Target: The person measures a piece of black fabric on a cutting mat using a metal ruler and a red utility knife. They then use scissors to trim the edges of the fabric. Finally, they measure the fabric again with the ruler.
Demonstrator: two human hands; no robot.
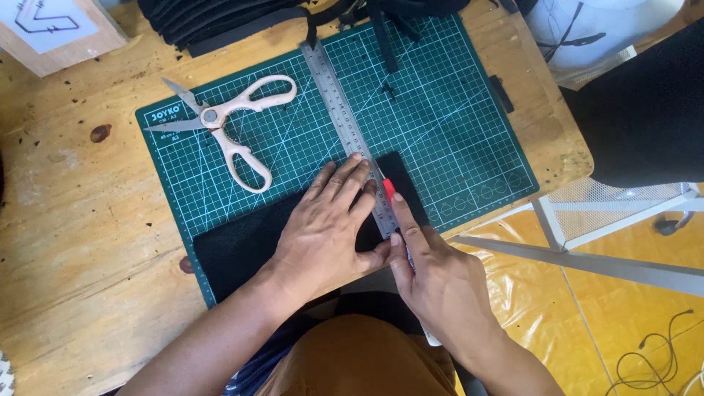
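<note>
A green cutting mat (455, 125) lies on a wooden table. A black piece of fabric (235, 246) covers the mat's near part. A steel ruler (337, 99) runs from the mat's far edge down across the fabric. My left hand (330, 224) lies flat on the ruler and the fabric, fingers spread. My right hand (433, 275) grips a red-tipped cutter (389, 188), its tip against the ruler's right edge on the fabric.
Pink-handled scissors (235, 128) lie open on the mat's left part. A stack of black fabric and straps (220, 18) sits at the table's far edge. A wooden block (55, 29) is at far left. The table edge (579, 158) drops to a yellow floor with white metal bars.
</note>
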